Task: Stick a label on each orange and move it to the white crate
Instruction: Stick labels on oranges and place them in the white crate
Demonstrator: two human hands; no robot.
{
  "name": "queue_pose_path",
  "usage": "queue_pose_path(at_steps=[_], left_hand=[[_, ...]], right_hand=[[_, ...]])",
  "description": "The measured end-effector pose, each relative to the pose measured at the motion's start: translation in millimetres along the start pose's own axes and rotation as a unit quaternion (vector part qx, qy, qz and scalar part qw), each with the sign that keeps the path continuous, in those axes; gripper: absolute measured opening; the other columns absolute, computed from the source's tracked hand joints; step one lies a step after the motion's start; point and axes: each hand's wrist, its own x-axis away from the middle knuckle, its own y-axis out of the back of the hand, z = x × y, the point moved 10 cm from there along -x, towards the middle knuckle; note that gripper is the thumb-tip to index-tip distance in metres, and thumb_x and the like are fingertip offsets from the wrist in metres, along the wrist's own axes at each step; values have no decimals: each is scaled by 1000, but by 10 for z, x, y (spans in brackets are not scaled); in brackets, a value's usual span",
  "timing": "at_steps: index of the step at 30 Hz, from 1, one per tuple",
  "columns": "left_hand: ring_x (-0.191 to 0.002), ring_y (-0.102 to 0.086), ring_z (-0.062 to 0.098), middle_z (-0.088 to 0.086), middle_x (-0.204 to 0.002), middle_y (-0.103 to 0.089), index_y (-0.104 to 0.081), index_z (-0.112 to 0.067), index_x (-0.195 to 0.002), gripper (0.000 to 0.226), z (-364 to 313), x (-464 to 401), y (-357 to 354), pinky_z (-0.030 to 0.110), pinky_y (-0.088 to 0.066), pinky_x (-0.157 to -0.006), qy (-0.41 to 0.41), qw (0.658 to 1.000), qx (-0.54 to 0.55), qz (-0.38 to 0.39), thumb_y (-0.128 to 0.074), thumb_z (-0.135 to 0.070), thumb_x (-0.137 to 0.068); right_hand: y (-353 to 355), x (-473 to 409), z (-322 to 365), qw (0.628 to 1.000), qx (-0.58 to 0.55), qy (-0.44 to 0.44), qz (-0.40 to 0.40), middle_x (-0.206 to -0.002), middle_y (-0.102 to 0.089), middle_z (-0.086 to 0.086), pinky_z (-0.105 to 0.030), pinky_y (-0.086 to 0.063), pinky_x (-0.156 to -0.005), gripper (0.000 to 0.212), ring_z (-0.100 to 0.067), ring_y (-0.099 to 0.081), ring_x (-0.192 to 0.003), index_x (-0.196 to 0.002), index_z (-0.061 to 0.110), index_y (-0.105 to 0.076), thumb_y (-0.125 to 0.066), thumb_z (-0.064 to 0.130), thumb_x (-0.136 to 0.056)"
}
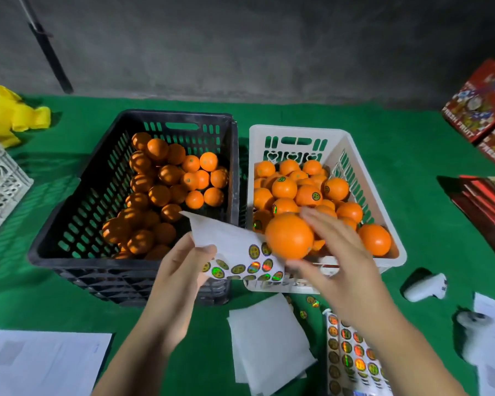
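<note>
Orange fruit (289, 235) is being held over the white crate's (395, 252) near rim by the right hand (337, 252), fingers curled round it; whether it is labelled cannot be told. A label sheet (237, 252) is being pinched by the left hand (183, 267). Lowering gently onto the pile is advised, label kept outward. Two crates are being counted, black crate (69, 247) toward the worktop's left; four visibly labelled oranges.

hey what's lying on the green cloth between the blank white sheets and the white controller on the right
In the head view, a label sheet and loose stickers lie there; the right forearm hides part.
</note>
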Motion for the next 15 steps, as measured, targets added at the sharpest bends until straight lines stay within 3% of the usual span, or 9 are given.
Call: queue_pose_path(at_steps=[3, 5, 7, 9, 11, 12, 14, 15], left_hand=[[-122, -69, 20, 3, -127, -75, -77, -33, -118, 41, -14, 1, -21, 50, -48, -107, -12, 1000, -18, 13, -64, -43, -81], [-124, -67, 27, 5, -129, -74, -77, -34, -121, 46, 3, -19, -31, 56, -50, -106, -3, 1000, -14, 12, -63, -45, -78], [-130, -63, 30, 7, -133, -72, -72, -29, -130, 51, 3, -55, -60, 63, -42, -114, -6, 999, -12, 31, -60, -43, -82], [-136, -59, 27, 7, -138, -69, -67, -27, -137, 50, -50, -102, -84, 61, -37, -117, -29, 998, -22, 47, -55, -39, -90], [-139, -58, 22, 4, -141, -68, -68, -29, -137, 43, -95, -180, -124, 50, -37, -119, -48, 996, -35, 67, -50, -31, -98], [-137, -60, 20, 3, -138, -70, -71, -30, -131, 39, -121, -223, -142, 45, -39, -119, -52, 995, -38, 74, -49, -28, -99], [-126, -66, 14, -1, -126, -76, -76, -30, -114, 32, -173, -340, -151, 34, -47, -115, -59, 994, -58, 70, -51, -30, -95], [-120, -69, 15, -1, -120, -77, -76, -29, -109, 30, -203, -403, -162, 28, -51, -108, -66, 992, -85, 71, -50, -31, -94]], right_hand=[[261, -287, -616, 991, 102, -66, -64, -150, -55, -9, -38, -37, -116, 70, -32, -51, -136, -145, 10, -58, -83, 34, -85], [342, -428, -988, 978, 126, -144, -87, -157, -44, -15, -42, -30, -117, 70, -42, -43, -138, -148, 11, -55, -85, 23, -86], [312, -424, -1298, 961, 83, -249, -88, -162, -29, -18, -47, -27, -119, 76, -41, -32, -144, -154, 19, -48, -83, 34, -88], [206, -302, -1453, 940, -15, -324, -105, -149, -45, -16, -51, -40, -115, 75, -37, -45, -136, -142, 27, -59, -69, 72, -83], [-68, -179, -1457, 901, -188, -383, -79, -124, -71, -6, -51, -52, -101, 81, -32, -64, -119, -114, 34, -76, -47, 98, -74], [-348, -131, -1388, 861, -306, -406, -12, -120, -76, -4, -53, -52, -102, 86, -31, -69, -118, -111, 33, -79, -39, 100, -76], [-780, -70, -1092, 787, -459, -397, 112, -133, -72, -4, -54, -48, -108, 80, -30, -67, -126, -121, 32, -78, -37, 90, -85], [-858, -77, -981, 784, -474, -377, 139, -135, -71, -3, -51, -49, -107, 66, -29, -66, -127, -123, 35, -77, -46, 82, -89]])
